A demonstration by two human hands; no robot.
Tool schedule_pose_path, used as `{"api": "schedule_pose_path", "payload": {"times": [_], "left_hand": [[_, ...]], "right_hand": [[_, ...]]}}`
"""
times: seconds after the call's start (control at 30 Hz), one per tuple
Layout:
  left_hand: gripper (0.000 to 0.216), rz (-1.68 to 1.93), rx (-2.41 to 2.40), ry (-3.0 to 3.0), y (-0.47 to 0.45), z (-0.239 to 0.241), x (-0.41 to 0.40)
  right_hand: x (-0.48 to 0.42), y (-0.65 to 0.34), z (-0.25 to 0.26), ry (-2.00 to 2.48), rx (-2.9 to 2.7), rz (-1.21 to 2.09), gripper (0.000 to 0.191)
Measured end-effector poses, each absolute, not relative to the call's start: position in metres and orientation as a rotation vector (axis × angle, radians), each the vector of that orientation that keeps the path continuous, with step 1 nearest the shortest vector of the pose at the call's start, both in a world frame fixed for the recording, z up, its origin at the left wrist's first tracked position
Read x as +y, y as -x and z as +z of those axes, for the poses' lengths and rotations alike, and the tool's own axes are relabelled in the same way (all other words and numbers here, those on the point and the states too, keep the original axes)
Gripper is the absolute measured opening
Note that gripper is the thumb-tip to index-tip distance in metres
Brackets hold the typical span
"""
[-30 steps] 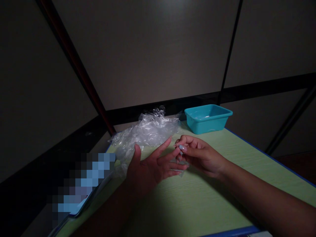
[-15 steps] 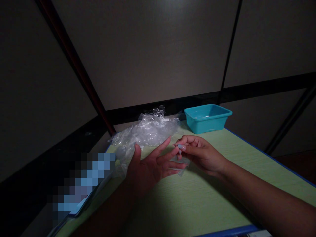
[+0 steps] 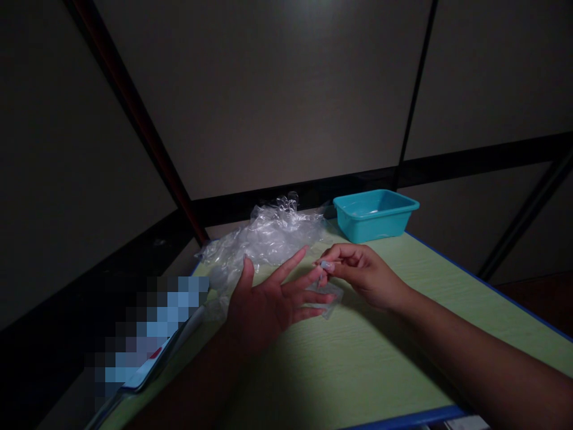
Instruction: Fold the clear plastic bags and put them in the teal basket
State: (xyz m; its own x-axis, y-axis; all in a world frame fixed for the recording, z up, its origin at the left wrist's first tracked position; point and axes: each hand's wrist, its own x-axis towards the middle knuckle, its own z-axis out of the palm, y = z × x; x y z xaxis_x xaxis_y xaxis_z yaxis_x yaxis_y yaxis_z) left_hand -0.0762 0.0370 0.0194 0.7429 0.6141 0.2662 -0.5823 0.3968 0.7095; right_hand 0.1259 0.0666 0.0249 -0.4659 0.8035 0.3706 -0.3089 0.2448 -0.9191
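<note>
Left hand [image 3: 264, 301] spread flat and empty on the green desk [image 3: 380, 358]; right hand [image 3: 360, 272] fingers pinch a small pale press-on nail [image 3: 325, 264] at a left fingertip, seemingly mid-fitting.

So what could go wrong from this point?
The right hand pinches a tiny pale piece at the left hand fingertips; in this dim light it could slip and be hard to find. It might also drop into the crumpled clear plastic nearby.
</note>
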Motion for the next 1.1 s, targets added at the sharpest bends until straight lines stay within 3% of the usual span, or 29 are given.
{"api": "schedule_pose_path", "payload": {"times": [0.43, 0.97, 1.1], "left_hand": [[0.087, 0.771, 0.068, -0.848, 0.077, 0.021, 0.039], [0.083, 0.76, 0.092, -0.835, 0.078, 0.021, 0.043], [0.082, 0.759, 0.084, -0.83, 0.078, 0.021, 0.042]], "right_hand": [[0.071, -0.124, 0.023, 0.484, -1.473, 1.508, 0.019], [0.078, -0.126, 0.019, 0.805, -2.073, 0.434, 0.012], [0.081, -0.128, 0.014, 0.822, -2.114, 0.365, 0.013]]}}
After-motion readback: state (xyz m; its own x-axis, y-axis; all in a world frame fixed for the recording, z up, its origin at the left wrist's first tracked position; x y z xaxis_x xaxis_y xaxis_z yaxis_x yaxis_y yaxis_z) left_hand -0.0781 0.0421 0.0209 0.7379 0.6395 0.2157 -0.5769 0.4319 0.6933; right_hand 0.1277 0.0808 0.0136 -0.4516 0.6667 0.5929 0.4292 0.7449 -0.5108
